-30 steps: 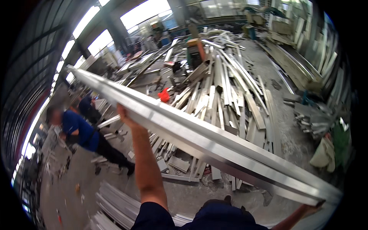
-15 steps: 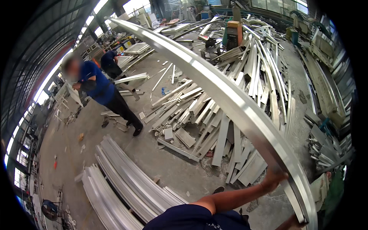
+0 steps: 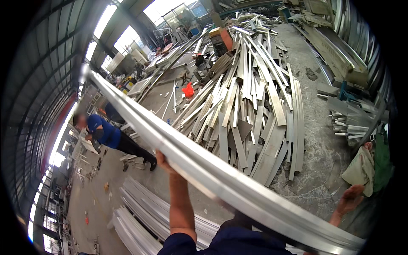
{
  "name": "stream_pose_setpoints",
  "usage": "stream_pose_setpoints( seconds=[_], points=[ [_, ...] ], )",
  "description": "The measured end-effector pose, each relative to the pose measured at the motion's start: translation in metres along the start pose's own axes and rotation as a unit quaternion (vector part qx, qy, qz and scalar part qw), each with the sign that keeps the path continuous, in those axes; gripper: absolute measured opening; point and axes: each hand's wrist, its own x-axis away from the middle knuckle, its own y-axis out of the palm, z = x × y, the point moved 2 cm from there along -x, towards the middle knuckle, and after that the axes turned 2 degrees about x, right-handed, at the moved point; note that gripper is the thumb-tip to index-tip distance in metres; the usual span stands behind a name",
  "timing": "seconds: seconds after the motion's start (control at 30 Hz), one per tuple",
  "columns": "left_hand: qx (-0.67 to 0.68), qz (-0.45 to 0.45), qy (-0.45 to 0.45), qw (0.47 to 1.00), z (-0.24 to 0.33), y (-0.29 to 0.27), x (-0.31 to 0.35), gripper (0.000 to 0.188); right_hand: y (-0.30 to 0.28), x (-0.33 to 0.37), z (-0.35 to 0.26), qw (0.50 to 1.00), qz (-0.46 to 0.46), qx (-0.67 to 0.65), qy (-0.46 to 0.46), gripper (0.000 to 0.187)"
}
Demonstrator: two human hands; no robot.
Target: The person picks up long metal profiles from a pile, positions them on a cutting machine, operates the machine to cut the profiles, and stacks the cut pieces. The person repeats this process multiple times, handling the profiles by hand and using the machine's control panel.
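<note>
A long silvery metal profile [image 3: 204, 165] with a lengthwise groove runs diagonally across the head view, from the upper left to the lower right. My left hand [image 3: 163, 162] is raised and wrapped round its lower edge; the profile hides part of the fingers. Beyond the profile's near right end, my right hand [image 3: 351, 199] is lifted with its fingers stretched out, holding nothing. The profile covers most of my right forearm. Below my left arm lie bundled metal profiles [image 3: 148, 212] on the floor.
A large heap of loose metal offcuts [image 3: 250, 114] spreads ahead, with an orange-and-grey machine [image 3: 221, 41] behind it. A person in blue [image 3: 106, 131] stands at the left, close to the profile. At the right are stacked metal pieces [image 3: 352, 117] and a pale sack [image 3: 360, 170].
The profile's far end has swung left and down, and my left hand has moved left along with it. My right hand now shows apart from the profile. The view has turned right.
</note>
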Motion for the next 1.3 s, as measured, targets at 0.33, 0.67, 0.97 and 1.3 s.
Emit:
stream_pose_setpoints(
  seconds=[0.33, 0.67, 0.97, 1.3],
  points=[
    [-0.104, 0.139, -0.049, 0.984, -0.03, -0.013, 0.0, 0.07, 0.137, -0.058, 0.037, 0.929, -0.364, -0.043, 0.039, 0.048],
    [-0.179, 0.077, -0.047, 0.98, -0.045, -0.066, -0.147, 0.065, 0.145, -0.149, 0.14, 0.856, -0.483, -0.031, 0.184, 0.056],
    [-0.228, 0.131, -0.155, 0.952, -0.065, -0.015, -0.241, 0.072, 0.136, -0.207, 0.244, 0.831, -0.508, -0.081, 0.214, 0.063],
    [-0.267, 0.131, -0.144, 0.944, -0.104, -0.021, -0.275, 0.078, 0.108, -0.227, 0.282, 0.831, -0.482, -0.119, 0.249, 0.062]
  ],
)
